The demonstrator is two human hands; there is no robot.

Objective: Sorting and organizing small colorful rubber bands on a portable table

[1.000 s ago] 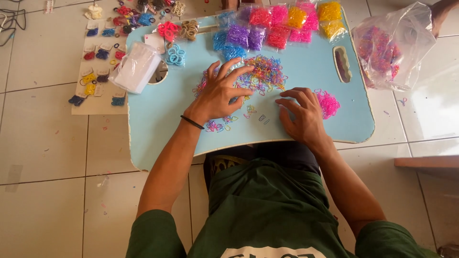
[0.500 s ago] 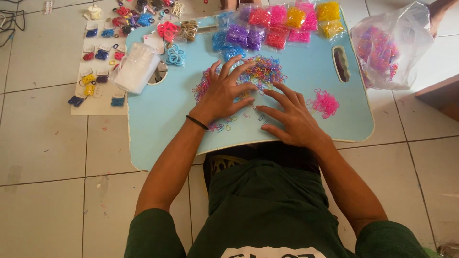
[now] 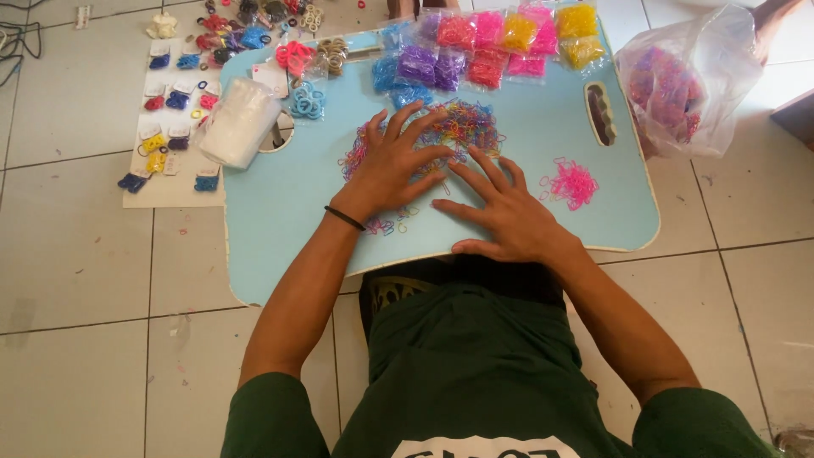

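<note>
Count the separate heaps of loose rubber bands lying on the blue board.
2. A mixed-colour heap at the board's middle, partly under the left hand and by the right hand. An all-pink heap toward the right edge. Stray bands lie near the wrist.

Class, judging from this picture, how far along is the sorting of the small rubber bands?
Done: small bags of single colours lie along the tray's far edge, and a pink pile sits apart. In hand: left hand and right hand lie flat, fingers spread, on the mixed pile. Left: that pile, plus the big bag of mixed bands.
</note>
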